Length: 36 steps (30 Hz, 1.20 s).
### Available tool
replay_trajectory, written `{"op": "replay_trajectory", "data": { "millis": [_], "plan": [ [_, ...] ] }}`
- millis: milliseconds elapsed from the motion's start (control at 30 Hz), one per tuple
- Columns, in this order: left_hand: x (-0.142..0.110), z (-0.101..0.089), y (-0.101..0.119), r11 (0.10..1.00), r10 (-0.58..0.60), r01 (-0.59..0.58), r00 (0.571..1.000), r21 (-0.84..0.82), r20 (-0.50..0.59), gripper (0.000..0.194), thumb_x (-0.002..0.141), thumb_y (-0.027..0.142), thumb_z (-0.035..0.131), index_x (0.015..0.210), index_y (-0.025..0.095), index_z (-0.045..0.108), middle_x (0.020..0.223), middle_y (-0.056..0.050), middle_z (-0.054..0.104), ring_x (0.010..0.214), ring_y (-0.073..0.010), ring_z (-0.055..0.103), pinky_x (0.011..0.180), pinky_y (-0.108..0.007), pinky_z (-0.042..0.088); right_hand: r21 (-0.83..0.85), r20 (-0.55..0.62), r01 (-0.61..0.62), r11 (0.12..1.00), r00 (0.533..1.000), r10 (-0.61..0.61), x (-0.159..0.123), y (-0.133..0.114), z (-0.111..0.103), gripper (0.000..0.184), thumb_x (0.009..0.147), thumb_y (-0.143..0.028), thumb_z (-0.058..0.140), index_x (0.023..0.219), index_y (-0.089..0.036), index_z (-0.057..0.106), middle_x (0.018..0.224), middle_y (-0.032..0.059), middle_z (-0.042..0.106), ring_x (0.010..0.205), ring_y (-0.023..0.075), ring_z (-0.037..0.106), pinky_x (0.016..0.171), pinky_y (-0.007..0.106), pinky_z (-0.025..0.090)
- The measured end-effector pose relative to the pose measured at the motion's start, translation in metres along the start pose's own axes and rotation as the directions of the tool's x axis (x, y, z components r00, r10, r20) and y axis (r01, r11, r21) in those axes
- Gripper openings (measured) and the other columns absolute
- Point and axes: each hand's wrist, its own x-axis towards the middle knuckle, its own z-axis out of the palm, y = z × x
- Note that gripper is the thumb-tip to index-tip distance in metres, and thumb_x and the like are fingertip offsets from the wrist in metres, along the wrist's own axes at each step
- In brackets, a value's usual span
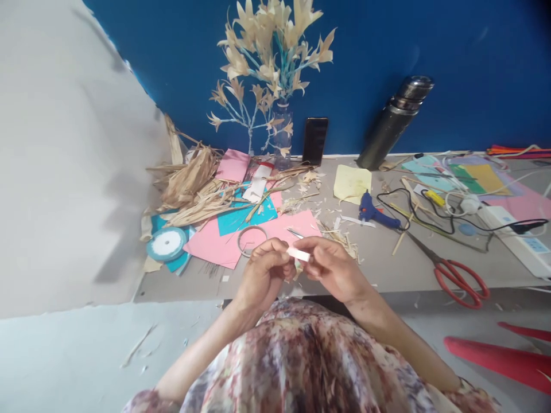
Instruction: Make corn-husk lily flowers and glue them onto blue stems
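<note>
A small white strip (298, 254), perhaps paper, is held between my two hands near the table's front edge. My left hand (267, 269) is closed, pinching the strip's left end between thumb and fingers. From the other side my right hand (338, 267) grips the strip's right end with its fingertips. Just behind the hands lies a ring of tape (252, 228) on pink paper (210, 244). A thin metal point (295, 233) shows beyond the right fingers; the rest of that tool is hidden.
Dried husks (189, 178) and a ribbon spool (166, 244) lie left. Husk flowers (267, 63) stand in a bottle (282, 132) beside a phone (315, 141). A flask (394, 123), blue glue gun (376, 211), red-handled scissors (460, 281) and power strip (516, 238) are right.
</note>
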Motion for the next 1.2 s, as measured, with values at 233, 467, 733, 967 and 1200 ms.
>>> {"op": "replay_trajectory", "data": {
  "millis": [233, 467, 733, 967, 1200],
  "plan": [
    [-0.005, -0.005, 0.0, 0.901, 0.221, -0.163, 0.97, 0.401, -0.102, 0.012, 0.074, 0.02, 0.072, 0.064, 0.018, 0.066, 0.052, 0.003, 0.057, 0.052, -0.0104, 0.049, 0.056, -0.024, 0.039, -0.813, 0.019, 0.341, 0.472, 0.825, -0.565, -0.027, -0.039, 0.017, 0.012, 0.094, -0.024, 0.064, 0.094, -0.022, 0.076, 0.084, 0.006, 0.071, 0.071, 0.0176, 0.061, 0.063, 0.03, 0.046],
    [-0.014, 0.005, 0.008, 0.778, 0.277, -0.183, 0.959, 0.601, -0.066, 0.014, 0.073, 0.023, 0.073, 0.06, 0.017, 0.069, 0.055, 0.002, 0.058, 0.053, -0.0109, 0.049, 0.053, -0.024, 0.036, -0.923, 0.252, 0.36, 0.135, 0.831, -0.496, -0.018, -0.036, 0.029, 0.018, 0.093, -0.013, 0.057, 0.087, -0.02, 0.072, 0.079, 0.0046, 0.074, 0.07, 0.016, 0.066, 0.067, 0.026, 0.046],
    [-0.015, 0.005, 0.012, 0.788, 0.205, -0.145, 0.978, 0.599, -0.034, 0.016, 0.075, 0.025, 0.074, 0.062, 0.016, 0.073, 0.054, -0.001, 0.064, 0.052, -0.012, 0.054, 0.053, -0.023, 0.042, -0.935, 0.235, 0.319, 0.155, 0.884, -0.403, -0.016, -0.037, 0.024, 0.019, 0.093, -0.012, 0.058, 0.087, -0.021, 0.073, 0.08, 0.0027, 0.076, 0.072, 0.0156, 0.069, 0.069, 0.025, 0.046],
    [-0.017, 0.007, 0.015, 0.773, 0.202, -0.124, 0.978, 0.622, -0.056, 0.013, 0.071, 0.023, 0.074, 0.06, 0.016, 0.073, 0.053, -0.002, 0.065, 0.051, -0.0122, 0.055, 0.051, -0.023, 0.042, -0.944, 0.285, 0.325, 0.053, 0.887, -0.363, -0.017, -0.038, 0.023, 0.02, 0.096, -0.014, 0.056, 0.087, -0.021, 0.073, 0.081, 0.0027, 0.076, 0.073, 0.0156, 0.07, 0.068, 0.025, 0.043],
    [-0.018, 0.007, 0.016, 0.81, 0.154, -0.119, 0.988, 0.574, -0.014, 0.015, 0.076, 0.024, 0.071, 0.063, 0.015, 0.071, 0.056, -0.003, 0.066, 0.054, -0.014, 0.059, 0.056, -0.025, 0.049, -0.927, 0.342, 0.374, 0.012, 0.861, -0.375, -0.022, -0.039, 0.025, 0.024, 0.098, -0.013, 0.053, 0.085, -0.021, 0.071, 0.082, 0.0038, 0.075, 0.075, 0.0143, 0.07, 0.069, 0.024, 0.044]
  ]
}}
